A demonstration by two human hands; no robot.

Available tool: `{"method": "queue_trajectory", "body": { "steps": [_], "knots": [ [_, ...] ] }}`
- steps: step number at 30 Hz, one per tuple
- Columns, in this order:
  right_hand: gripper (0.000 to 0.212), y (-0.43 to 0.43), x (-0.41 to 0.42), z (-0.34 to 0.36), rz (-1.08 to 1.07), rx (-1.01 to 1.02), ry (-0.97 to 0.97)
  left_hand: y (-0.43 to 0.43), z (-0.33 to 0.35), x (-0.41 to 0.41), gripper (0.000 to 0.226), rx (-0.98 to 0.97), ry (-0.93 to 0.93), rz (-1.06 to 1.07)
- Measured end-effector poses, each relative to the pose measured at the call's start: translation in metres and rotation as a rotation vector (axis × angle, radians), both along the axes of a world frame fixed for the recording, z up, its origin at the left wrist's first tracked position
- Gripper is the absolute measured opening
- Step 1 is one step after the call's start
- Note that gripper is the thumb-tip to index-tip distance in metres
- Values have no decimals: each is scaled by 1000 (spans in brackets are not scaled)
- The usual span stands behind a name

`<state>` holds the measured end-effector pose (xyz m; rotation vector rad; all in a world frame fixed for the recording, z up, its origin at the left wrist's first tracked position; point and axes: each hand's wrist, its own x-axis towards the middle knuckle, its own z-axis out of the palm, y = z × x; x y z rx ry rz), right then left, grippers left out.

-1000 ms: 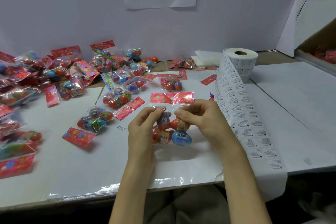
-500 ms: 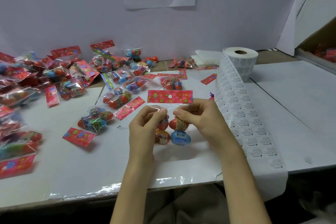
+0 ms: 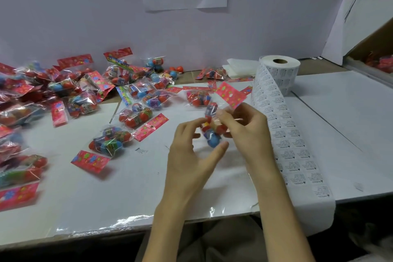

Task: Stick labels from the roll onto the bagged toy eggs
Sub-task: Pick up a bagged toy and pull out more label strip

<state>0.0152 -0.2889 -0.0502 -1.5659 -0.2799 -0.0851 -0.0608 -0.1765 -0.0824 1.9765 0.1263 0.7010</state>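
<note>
Cellophane held bag [image 3: 213,132], head view, the only view: you have it lifted off the white table [image 3: 106,187], between both hands, just left of the label strip [image 3: 284,147].

Hands: your right hand [image 3: 247,132] pinches the bag's upper middle with curled fingers. Your left hand [image 3: 191,155] grips the lower end, with the thumb under the blue egg and the fingers curled at the bag's left side.

Orientation: the long axis is tilted. The blue egg end points down and toward you. The red header card [image 3: 230,94] points up, away and right, toward the label roll [image 3: 280,70].

Progress, as a judgement: you are mid-batch. No label can be made out on the held bag, as it is blurred and partly covered by fingers, so you cannot tell whether this one is done. The pile of bagged eggs [image 3: 70,95] spreads across the left and far side of the table, and which of those carry labels is too small to read. The strip runs from the upright roll along the right side and hangs over the near edge, full of printed labels, so there is plenty of stock. Many bags likely remain.
</note>
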Motion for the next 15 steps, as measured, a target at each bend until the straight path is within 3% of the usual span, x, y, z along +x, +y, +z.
{"method": "queue_trajectory", "body": {
  "steps": [4, 8, 11, 15],
  "knots": [
    [17, -2, -11, 13, 306, -133, 20, 6, -1, 0, 47, -164, 2, 61],
    [15, -18, -16, 27, 421, -179, -51, 12, 3, -3, 27, -417, 0, 60],
    [13, -50, -7, 33, 178, -111, -76, 16, 6, -4, 22, -613, 53, 70],
    [24, -98, 13, 19, -232, -261, 24, 14, 7, 0, 17, -566, 82, 150]
  ]
}}
